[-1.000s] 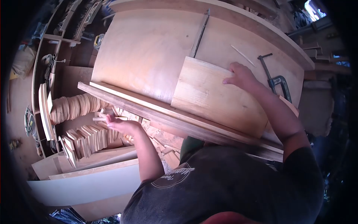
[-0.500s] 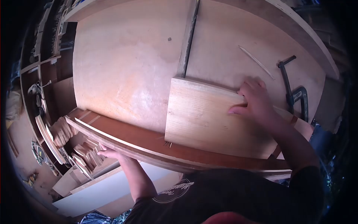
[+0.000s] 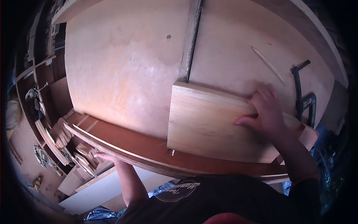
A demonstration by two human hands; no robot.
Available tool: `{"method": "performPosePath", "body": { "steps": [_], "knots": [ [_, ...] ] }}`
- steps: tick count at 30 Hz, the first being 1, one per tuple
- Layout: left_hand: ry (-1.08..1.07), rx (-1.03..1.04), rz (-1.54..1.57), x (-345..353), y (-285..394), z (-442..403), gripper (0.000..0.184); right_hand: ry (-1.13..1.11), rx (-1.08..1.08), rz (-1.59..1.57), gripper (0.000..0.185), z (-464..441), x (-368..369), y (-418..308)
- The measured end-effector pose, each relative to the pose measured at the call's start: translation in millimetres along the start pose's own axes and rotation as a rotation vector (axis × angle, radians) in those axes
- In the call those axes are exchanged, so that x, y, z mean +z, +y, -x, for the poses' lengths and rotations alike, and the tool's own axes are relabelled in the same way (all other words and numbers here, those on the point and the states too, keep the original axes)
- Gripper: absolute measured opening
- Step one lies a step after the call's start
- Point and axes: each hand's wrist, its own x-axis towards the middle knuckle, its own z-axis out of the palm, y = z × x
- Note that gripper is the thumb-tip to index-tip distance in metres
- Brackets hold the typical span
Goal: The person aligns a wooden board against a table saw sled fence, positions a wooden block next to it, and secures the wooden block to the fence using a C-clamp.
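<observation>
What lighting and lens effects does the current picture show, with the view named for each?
Head view: pale glare on the left part of the tabletop; head view: soft shadow beyond the right hand, past the far edge of the board; head view: apparent wide-angle bowing of the far rail, and blackened picture corners.

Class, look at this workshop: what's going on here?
A person in a dark T-shirt has their right hand on a pale rectangular wooden board, fingers at its far edge and thumb over its face. The left hand is by the near edge of a long reddish-brown panel; whether it touches is unclear. A dark metal C-clamp and a thin pale stick lie beyond the board.
</observation>
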Motion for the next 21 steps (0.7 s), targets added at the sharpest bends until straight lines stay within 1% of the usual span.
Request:
{"method": "performPosePath", "body": {
  "steps": [2,4,6,7,8,10,14,16,17,18,19,20,21],
  "knots": [
    [0.016,0.027,-0.019,-19.2,-2.3,-12.3,0.098,0.034,-0.021,0.023,0.059,-0.8,0.7,1.2],
    [0.032,0.036,-0.013,-20.2,1.2,-11.7,0.098,0.020,-0.031,0.032,0.059,-1.2,-0.3,1.6],
    [-0.042,-0.098,0.061,-4.9,9.8,-7.2,0.097,0.004,-0.025,0.042,0.060,0.4,0.1,0.5],
    [0.112,0.043,0.022,34.5,16.7,22.5,0.096,-0.025,0.000,0.051,0.061,1.7,0.2,-1.4],
    [0.112,0.039,0.034,30.9,14.1,16.6,0.096,-0.041,0.023,0.070,0.061,-0.6,-0.8,-0.6],
    [0.040,-0.095,0.108,16.1,14.4,7.5,0.096,-0.045,0.032,0.074,0.062,-0.3,-1.7,-2.8],
    [0.086,-0.078,0.080,13.4,14.2,9.3,0.096,-0.060,0.027,0.093,0.063,-2.2,-4.2,-3.0],
    [0.044,0.102,0.013,13.8,16.3,4.2,0.094,-0.054,0.023,0.100,0.063,-2.4,-3.0,-1.7],
    [0.141,0.200,0.071,19.7,22.6,-1.7,0.081,-0.053,0.021,0.101,0.063,-1.3,-2.5,-1.3],
    [0.021,0.460,-0.077,-10.0,31.9,-45.4,0.069,-0.056,0.023,0.101,0.063,-0.9,-1.9,-0.6],
    [-0.102,0.719,-0.227,5.0,49.5,-47.2,0.058,-0.029,0.009,0.088,0.064,-0.6,-0.9,-0.5],
    [0.017,1.014,-0.350,18.4,54.0,-36.4,0.042,-0.001,-0.005,0.076,0.064,-0.5,-0.1,-0.9],
    [-0.138,1.079,-0.439,38.8,68.9,-21.5,0.037,-0.001,-0.004,0.076,0.064,-0.6,0.4,-1.3]
  ]
}}
